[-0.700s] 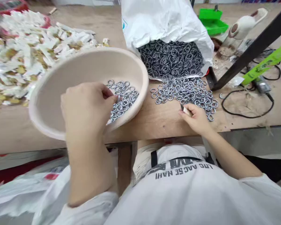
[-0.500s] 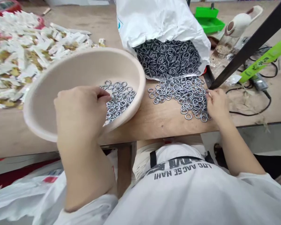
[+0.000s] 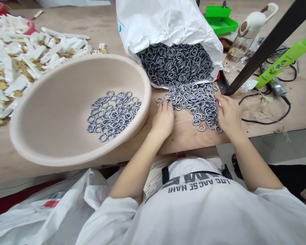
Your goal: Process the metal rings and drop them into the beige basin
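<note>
Loose grey metal rings (image 3: 201,98) lie heaped on the wooden table, spilling from the mouth of a white sack (image 3: 165,23). My left hand (image 3: 164,119) is at the heap's left edge, fingers stretched out and the tips touching a few rings. At the right edge is my right hand (image 3: 229,115), its fingers bent in close to the thumb against the rings. Whatever lies between those fingertips is too small to make out. To the left stands a wide beige bowl (image 3: 46,102) with many similar rings (image 3: 114,115) gathered on its right side.
White and brass-coloured parts (image 3: 22,64) are piled at the far left. A dark metal post (image 3: 260,51) slants up on the right, near a drink bottle (image 3: 244,34), a bright green strip (image 3: 283,63) and a black cable (image 3: 265,122). Green trays (image 3: 221,23) sit behind.
My left hand has left the bowl, where it held something small and shiny, and moved right to the heap. My right hand stays at the heap's right edge. The view has shifted slightly.
</note>
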{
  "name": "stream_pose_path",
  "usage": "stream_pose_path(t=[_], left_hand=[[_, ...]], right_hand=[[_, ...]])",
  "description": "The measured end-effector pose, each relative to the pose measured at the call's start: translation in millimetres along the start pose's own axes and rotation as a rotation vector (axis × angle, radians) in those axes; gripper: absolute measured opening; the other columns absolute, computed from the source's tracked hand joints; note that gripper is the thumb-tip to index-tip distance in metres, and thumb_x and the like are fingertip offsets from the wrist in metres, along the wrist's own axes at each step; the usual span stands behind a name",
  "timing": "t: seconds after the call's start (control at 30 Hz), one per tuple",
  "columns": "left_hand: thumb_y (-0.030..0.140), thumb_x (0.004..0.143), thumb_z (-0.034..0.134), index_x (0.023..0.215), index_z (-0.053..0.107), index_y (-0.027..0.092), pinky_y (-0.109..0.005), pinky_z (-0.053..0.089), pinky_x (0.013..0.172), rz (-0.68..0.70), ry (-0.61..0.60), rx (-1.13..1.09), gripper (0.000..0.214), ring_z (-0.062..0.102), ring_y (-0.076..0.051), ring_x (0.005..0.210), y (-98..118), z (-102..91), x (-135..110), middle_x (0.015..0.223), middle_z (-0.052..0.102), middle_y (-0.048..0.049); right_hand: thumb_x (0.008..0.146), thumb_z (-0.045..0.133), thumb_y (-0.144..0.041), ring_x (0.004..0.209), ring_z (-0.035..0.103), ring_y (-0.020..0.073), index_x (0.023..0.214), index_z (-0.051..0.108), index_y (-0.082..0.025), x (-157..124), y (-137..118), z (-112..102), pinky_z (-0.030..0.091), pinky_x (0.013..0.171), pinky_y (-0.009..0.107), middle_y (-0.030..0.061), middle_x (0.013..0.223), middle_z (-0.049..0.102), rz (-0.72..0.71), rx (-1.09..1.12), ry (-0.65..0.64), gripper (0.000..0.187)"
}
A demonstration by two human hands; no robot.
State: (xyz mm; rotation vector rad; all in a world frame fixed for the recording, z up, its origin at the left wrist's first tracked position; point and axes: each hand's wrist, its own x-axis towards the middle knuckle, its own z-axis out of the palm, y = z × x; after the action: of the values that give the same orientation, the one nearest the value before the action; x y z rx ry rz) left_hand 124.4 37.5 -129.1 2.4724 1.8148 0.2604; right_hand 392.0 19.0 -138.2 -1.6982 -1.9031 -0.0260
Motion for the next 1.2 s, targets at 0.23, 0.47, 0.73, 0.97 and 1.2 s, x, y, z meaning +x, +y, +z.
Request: stream_pose_path(t=[0.23,0.47,0.73,0.97,1.2], left_hand=[[0.026,0.098,0.049,0.110,0.074,0.019,-0.041,0.052,0.091,-0.049,0.069,-0.113,0.028,0.066,-0.030,0.110,-15,-3.8,1,0.123,0.071,-0.0125],[0.043,0.097,0.055,0.085,0.072,0.016,-0.030,0.044,0.072,-0.011,0.068,-0.777,0.034,0.061,-0.019,0.076,4,-13.4,-22,0.079,0.070,-0.0052],[0.048,0.090,0.067,0.102,0.067,0.017,-0.024,0.044,0.066,-0.191,0.070,-1.370,0.033,0.058,-0.013,0.071,22,-13.8,-55,0.088,0.069,-0.0038],[0.051,0.097,0.053,0.076,0.061,0.017,-0.024,0.040,0.064,-0.078,-0.113,-1.183,0.041,0.054,-0.014,0.065,13,-16.1,-59,0.067,0.061,-0.0013],[0.048,0.091,0.064,0.089,0.064,0.016,-0.021,0.043,0.065,-0.144,-0.137,-1.416,0.032,0.052,-0.012,0.069,18,-7.6,-56,0.080,0.061,-0.0012]], right_hand=[[0.105,0.041,-0.036,0.118,0.064,0.0271,0.140,0.060,-0.025,-24,-40,-10,0.049,0.102,0.043,0.0090,0.131,0.069,-0.009,0.265,-0.083,0.041],[0.092,0.067,-0.041,0.108,0.068,0.0235,0.123,0.069,-0.024,-21,-69,8,0.052,0.098,0.041,0.0066,0.123,0.072,0.181,0.885,-0.273,0.035],[0.086,0.075,-0.043,0.078,0.063,0.0159,0.092,0.074,-0.020,-20,-97,13,0.049,0.074,0.030,0.0013,0.084,0.071,0.221,1.053,-0.298,0.023],[0.085,0.075,-0.047,0.064,0.054,0.0115,0.093,0.072,-0.020,-22,-107,10,0.044,0.059,0.025,0.0001,0.080,0.068,0.325,1.167,-0.354,0.028],[0.084,0.073,-0.056,0.054,0.044,0.0091,0.088,0.070,-0.020,-24,-106,15,0.036,0.048,0.023,-0.0016,0.072,0.063,0.364,1.208,-0.438,0.037]])
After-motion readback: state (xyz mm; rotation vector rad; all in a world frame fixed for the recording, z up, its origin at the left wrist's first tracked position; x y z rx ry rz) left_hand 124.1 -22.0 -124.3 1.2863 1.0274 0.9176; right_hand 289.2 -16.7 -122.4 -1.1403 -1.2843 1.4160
